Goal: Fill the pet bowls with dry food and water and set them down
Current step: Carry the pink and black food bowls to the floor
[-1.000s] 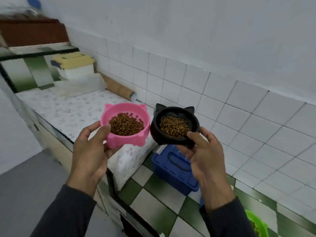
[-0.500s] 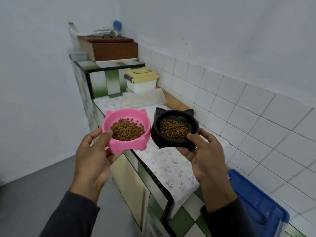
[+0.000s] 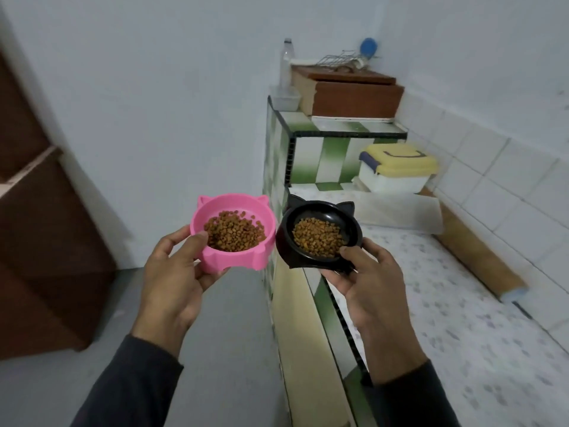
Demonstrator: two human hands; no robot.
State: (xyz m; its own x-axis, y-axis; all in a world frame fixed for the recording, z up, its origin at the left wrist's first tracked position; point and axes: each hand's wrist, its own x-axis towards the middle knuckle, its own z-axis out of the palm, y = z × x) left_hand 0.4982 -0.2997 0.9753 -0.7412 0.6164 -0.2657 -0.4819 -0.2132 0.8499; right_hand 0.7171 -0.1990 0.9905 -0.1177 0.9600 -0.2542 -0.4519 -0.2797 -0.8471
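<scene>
A pink cat-eared bowl [image 3: 243, 260] with brown dry food in it is held up by my left hand [image 3: 175, 278], thumb on the near rim and fingers under the base. Beside it, almost touching, a black cat-eared bowl [image 3: 289, 241] also holds dry food. My right hand [image 3: 369, 288] grips it the same way, thumb over the rim. Both bowls are in the air, level, over the counter's left edge and the grey floor. No water is visible in either bowl.
A speckled counter [image 3: 462, 318] runs along the tiled wall on the right, with a yellow-lidded tub [image 3: 397, 171], a folded white sheet [image 3: 397, 214] and a cardboard roll [image 3: 480, 263]. A raised ledge carries a brown box [image 3: 351, 97] and a bottle [image 3: 285, 66]. Brown wooden furniture [image 3: 40, 241] stands left; grey floor [image 3: 234, 334] lies between.
The view has swung left, away from the blue tub and toward the floor and the room's corner. Both hands keep the same hold on the bowls.
</scene>
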